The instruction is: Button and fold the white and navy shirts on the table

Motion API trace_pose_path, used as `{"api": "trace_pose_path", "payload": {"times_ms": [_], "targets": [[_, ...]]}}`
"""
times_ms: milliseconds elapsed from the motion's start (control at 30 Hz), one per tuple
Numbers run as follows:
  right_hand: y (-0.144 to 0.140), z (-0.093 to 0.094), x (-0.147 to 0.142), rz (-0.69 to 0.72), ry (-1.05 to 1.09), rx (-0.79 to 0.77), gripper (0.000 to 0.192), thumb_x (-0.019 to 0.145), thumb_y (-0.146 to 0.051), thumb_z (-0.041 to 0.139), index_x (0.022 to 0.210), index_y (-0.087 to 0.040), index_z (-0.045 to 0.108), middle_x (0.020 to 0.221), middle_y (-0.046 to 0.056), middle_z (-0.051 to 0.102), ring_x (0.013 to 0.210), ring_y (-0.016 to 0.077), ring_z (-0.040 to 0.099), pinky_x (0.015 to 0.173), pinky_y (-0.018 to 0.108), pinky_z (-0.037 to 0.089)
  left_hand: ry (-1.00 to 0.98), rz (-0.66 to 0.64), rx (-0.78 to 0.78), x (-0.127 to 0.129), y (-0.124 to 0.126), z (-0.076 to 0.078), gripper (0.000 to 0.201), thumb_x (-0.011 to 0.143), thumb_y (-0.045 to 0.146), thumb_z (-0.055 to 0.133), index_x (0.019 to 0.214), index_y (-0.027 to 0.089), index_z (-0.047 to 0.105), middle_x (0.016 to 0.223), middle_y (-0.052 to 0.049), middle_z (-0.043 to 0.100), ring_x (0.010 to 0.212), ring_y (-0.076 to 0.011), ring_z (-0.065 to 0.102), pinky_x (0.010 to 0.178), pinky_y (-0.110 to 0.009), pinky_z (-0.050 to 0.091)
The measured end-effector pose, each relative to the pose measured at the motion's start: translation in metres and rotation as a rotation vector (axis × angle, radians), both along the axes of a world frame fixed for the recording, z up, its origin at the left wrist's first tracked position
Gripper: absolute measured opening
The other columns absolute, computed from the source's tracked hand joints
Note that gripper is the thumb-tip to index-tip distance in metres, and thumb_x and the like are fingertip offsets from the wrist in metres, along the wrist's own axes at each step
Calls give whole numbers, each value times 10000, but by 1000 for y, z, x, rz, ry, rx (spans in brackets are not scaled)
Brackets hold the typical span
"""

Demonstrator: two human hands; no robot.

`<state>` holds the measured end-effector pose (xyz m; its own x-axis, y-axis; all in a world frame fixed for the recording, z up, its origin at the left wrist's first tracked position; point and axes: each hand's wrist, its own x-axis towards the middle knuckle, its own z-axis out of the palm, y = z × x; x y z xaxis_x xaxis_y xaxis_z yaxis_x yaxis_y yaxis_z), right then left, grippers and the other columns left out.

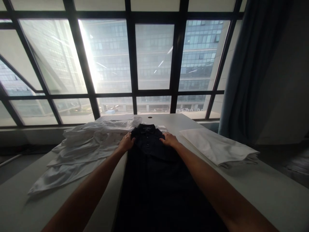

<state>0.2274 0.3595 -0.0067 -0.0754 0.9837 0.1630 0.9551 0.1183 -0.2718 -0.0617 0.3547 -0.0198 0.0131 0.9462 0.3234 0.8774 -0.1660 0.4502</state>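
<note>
A dark collared shirt (154, 167) lies front up on the table, its collar and buttoned placket at the far end and its body stretching toward me. My left hand (126, 142) is closed on the shirt's left shoulder edge, thumb on top of the cloth. At the opposite shoulder, my right hand (169, 140) pinches the edge in the same way, with its thumb pointing toward the collar. Both arms reach far forward, one along each side of the shirt. The sleeves cannot be made out.
Rumpled white garments (82, 151) lie left of the shirt, reaching behind the left hand. On the right sits a folded white cloth (217, 146). The white table (173, 118) ends near a large window with dark frames (178, 58); a blue-grey curtain (241, 80) hangs at right.
</note>
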Motion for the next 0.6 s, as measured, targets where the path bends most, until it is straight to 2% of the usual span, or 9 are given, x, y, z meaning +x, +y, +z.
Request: {"api": "trace_pose_path", "payload": {"times_ms": [167,233,333,467,600], "targets": [[-74,4,-23,220,-88,-4,439,952,-391,539,1334,-176,573,1442,119,496,1318,270,468,1095,388,358,213,-232,-55,13,-71,-22,651,930,475,486,1448,87,422,1557,-197,318,1460,-306,264,1171,-409,229],[-101,5,-39,312,-84,14,443,954,-392,539,1337,-173,578,1451,111,490,1337,254,452,1117,361,341,275,-262,-94,19,-94,-28,717,920,533,479,1474,88,384,1576,-200,261,1475,-325,203,1173,-444,211],[-133,5,-65,439,-45,19,440,965,-365,515,1362,-181,566,1472,91,470,1370,215,418,1141,314,318,331,-278,-88,24,-118,-31,706,945,520,433,1490,78,360,1583,-198,231,1482,-325,172,1182,-454,182],[-153,3,-87,540,-50,8,432,973,-320,469,1388,-229,549,1511,58,418,1403,197,371,1168,319,285,345,-325,-64,27,-145,-29,645,959,474,413,1498,121,368,1582,-160,270,1480,-310,192,1185,-448,193],[-147,2,-95,481,-84,-52,413,984,-326,435,1359,-226,574,1513,79,414,1394,248,378,1142,418,316,360,-412,-105,28,-183,-34,689,953,575,373,1518,181,342,1594,-126,247,1486,-320,152,1185,-483,177]]}}
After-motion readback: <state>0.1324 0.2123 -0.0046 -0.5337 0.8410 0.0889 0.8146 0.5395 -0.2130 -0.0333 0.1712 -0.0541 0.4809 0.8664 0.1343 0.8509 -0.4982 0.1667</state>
